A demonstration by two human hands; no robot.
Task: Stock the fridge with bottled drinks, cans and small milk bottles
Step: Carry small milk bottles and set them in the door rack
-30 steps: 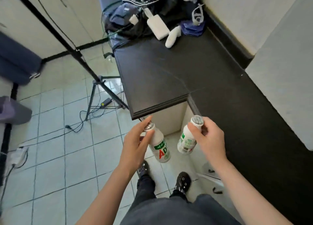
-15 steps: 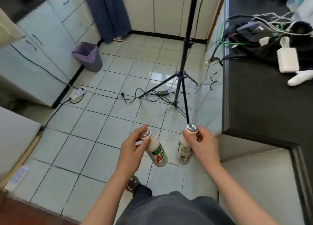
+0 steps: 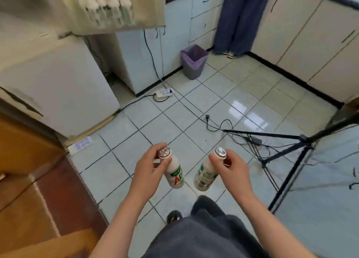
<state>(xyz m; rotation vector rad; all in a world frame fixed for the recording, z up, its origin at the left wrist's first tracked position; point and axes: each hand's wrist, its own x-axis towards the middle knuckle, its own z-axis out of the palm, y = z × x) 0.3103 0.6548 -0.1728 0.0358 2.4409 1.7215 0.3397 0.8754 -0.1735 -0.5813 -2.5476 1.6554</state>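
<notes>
**Clerk:** Item one, left side?

**Checker:** Left hand, fingers and thumb curled round the neck of one small milk bottle. It has a white body, a green and red label and a foil cap, and is tilted with its base toward the middle. It is held in the air over the tiled floor.

**Clerk:** Item two?

**Checker:** Right hand, with the same pinch just under the cap of a second milk bottle. This one leans the other way, so the two bases are near each other but apart. Neither hand has anything else in it.

**Clerk:** Change since the last count?

**Checker:** The grips are unchanged, but the surroundings are not. A second ago both bottles hung in front of a black counter. Half a second ago the view had swung over open floor and the tripod. The counter is now out of view, and the fridge stands ahead on the left, well apart from the hands.

**Clerk:** Stock already in place?

**Checker:** A door shelf at the top of the view carries a row of white bottles. They are too blurred to count reliably.

**Clerk:** Meaning for the task?

**Checker:** In my judgement the bottles have been picked up and the turn toward the fridge is nearly complete. Carrying them across and setting them down are not yet done. These two probably belong beside that row.

**Clerk:** Sundries?

**Checker:** A bin with a purple liner, and a power strip with cables trailing across the tiles toward the tripod, which could catch a foot on the way over.
</notes>
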